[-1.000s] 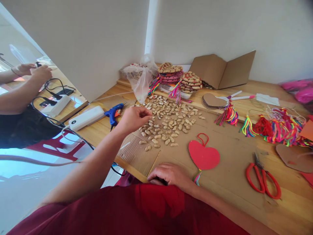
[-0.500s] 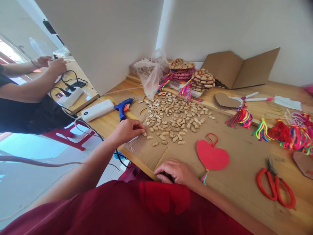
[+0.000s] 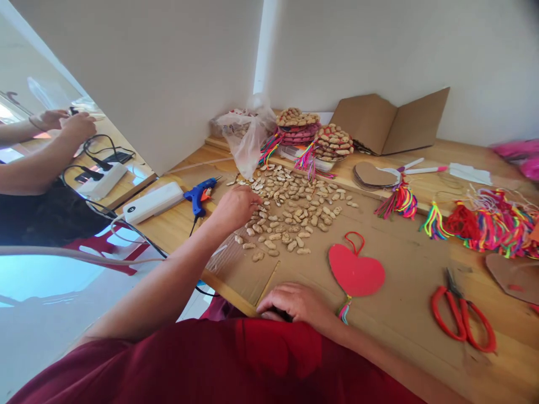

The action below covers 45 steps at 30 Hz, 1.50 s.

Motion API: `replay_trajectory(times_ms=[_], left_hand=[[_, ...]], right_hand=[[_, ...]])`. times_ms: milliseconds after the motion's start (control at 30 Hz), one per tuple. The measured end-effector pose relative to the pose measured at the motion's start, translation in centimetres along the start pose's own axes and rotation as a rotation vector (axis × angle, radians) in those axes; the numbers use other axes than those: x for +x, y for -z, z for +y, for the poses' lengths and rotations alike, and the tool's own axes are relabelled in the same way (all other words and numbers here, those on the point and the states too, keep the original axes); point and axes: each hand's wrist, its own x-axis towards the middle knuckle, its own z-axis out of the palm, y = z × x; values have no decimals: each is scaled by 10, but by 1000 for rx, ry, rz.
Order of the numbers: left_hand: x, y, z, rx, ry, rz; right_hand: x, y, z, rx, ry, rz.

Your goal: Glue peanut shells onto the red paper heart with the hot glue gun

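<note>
A wooden table (image 3: 421, 336) carries a cardboard sheet (image 3: 379, 241) on which a spread of peanuts (image 3: 295, 213) lies, with a red heart (image 3: 356, 271) just beside it and red scissors (image 3: 461, 317) well apart to the right. The left hand (image 3: 236, 206) rests at the pile's left edge, fingers curled onto the nuts; whether it grips one cannot be told. The right hand (image 3: 295, 302) lies palm-down at the table's near edge, fingers bent, holding nothing visible.
</note>
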Motion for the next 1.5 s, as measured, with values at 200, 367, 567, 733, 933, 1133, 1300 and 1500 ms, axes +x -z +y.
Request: replay_trajectory(times_ms=[200,367,567,733,933,1133,1300,1500], left_hand=[[7,-1,0,71,-12,-53],[8,3,4,46,-24,-42],[5,1,-1,-65,-16,17],[5,-1,-7,-71,-10,19],[8,-4,1,16,-25,-17],[5,-3,0,-95,-65,80],[5,-3,-4,-115,-236,35],[13,-4,6,-60,-268,-64]], right_hand=[[-1,1,-1,10,7,19],[-2,1,-1,26,17,36],[-1,-1,1,34,46,46],[-1,-3,2,29,45,57],[-1,-1,1,13,8,30],[-1,-3,2,14,-1,22],[-1,-3,2,22,32,41],[0,-2,2,13,26,14]])
